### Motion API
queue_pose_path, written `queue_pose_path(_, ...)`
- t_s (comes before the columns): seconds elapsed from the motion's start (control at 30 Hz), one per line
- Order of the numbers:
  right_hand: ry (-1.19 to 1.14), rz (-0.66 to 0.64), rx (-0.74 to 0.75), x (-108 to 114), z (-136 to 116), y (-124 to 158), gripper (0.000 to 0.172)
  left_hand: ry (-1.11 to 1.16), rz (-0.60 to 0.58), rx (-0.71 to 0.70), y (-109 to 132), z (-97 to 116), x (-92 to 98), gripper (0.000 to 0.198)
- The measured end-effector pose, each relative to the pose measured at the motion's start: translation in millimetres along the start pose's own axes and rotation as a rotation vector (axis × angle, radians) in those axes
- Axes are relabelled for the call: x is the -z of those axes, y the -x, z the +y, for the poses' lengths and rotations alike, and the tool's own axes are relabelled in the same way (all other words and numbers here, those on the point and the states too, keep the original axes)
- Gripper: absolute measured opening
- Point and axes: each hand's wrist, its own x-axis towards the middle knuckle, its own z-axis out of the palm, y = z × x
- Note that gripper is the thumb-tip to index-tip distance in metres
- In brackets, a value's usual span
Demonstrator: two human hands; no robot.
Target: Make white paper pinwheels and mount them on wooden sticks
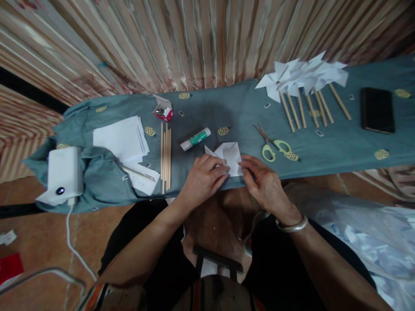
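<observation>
Folded white paper piece [234,160] lies at the near edge of the blue-green cloth-covered tabletop [220,103]. Left hand [203,176]: grip pinching paper. Right hand [265,185]: at paper's right edge, pinch indeterminate. Bend corners evenly.

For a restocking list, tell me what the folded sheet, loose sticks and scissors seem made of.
Folded sheet: probably paper, matte white with crisp creases.
Loose sticks: likely bare wood, matte pale tan.
Scissors: greyish blades, probably metal; smooth green handles, likely plastic.
</observation>
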Motion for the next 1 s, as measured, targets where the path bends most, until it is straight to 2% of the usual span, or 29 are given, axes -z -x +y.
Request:
queue_pose_path(0.17,-0.004,0.008,0.026,-2.6,3.2,1.5,0.026,-0.043,-0.139,-0.011,1.4,11.8,-8.9,0.017)
queue_pose_path(0.5,-0.008,-0.002,0.075,2.8,9.3,0.1,0.033,-0.076,-0.135,0.02,0.0,13.4,-8.2,0.014)
queue_pose_path(0.73,-0.232,-0.097,-0.018,5.4,13.3,-2.1,0.01,0.014,-0.128,0.0,8.0,11.5,-6.2,0.016)
queue_pose_path(1.0,-0.234,-0.065,-0.048,-4.6,9.9,-11.4,0.008,0.009,-0.179,0.0,8.5,14.5,-4.6,0.019)
